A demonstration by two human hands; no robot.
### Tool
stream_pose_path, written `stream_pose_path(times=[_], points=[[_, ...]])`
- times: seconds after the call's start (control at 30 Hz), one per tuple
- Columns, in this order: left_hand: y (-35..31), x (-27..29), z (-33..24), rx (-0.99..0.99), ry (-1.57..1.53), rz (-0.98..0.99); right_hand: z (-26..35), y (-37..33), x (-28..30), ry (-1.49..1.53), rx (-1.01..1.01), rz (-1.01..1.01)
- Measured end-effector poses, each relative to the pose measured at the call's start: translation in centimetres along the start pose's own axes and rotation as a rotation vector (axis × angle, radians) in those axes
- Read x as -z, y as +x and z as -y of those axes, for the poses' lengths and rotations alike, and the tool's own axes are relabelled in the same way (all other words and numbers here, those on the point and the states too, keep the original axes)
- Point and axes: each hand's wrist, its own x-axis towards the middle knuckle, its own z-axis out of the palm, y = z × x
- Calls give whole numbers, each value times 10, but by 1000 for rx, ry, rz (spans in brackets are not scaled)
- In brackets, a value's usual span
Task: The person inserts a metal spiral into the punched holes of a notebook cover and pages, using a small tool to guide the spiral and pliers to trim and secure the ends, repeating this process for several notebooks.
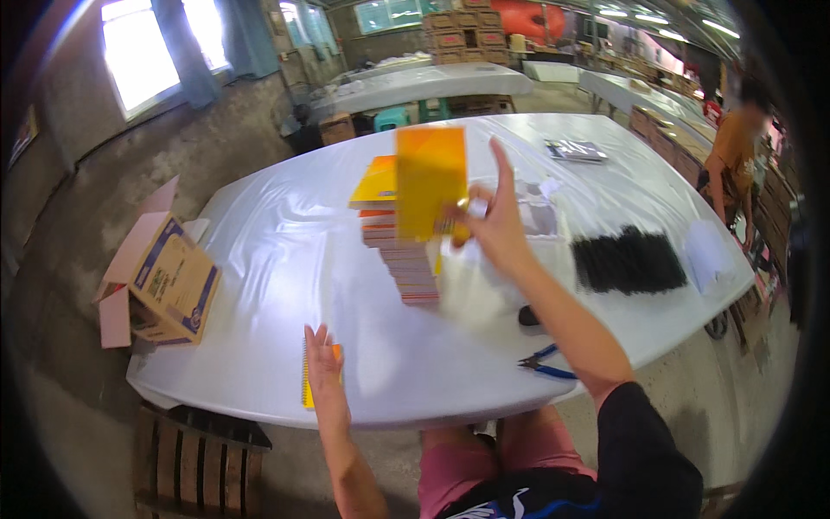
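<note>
My right hand (493, 221) is raised over the middle of the table, its thumb and some fingers closed on the lower right corner of a yellow-orange notebook (424, 177), index finger stretched up. Motion blurs this notebook, and I cannot tell whether it is bound. Behind and below it stands a tall, uneven stack of yellow and orange notebooks (411, 272). Near the table's front edge, my left hand (324, 368) lies over a yellow spiral notebook (308, 387), fingers stretched out. The hand covers most of this notebook; its coil shows along the left side.
Blue-handled pliers (553, 369) and a small black object (528, 316) lie at front right. Beyond is a black bristly bundle (628, 261). A flat packet (575, 150) lies at the back. An open cardboard box (173, 281) stands left. Another person (735, 160) is at far right.
</note>
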Motion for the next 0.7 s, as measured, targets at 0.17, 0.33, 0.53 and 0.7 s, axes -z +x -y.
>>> stream_pose_path(times=[0.17, 0.33, 0.53, 0.7], points=[[-1, -76, -34, 56, -388, 472, -7, -140, 12, -141, -195, 159], [-20, -95, -29, -431, 306, 533, -26, -140, 109, -451, -133, 316], [-50, -126, -11, -701, 1079, 637, -76, -47, 231, -1719, -358, 33], [-71, -122, 37, -594, 1036, 621, -117, -34, 269, -1803, -665, 93]])
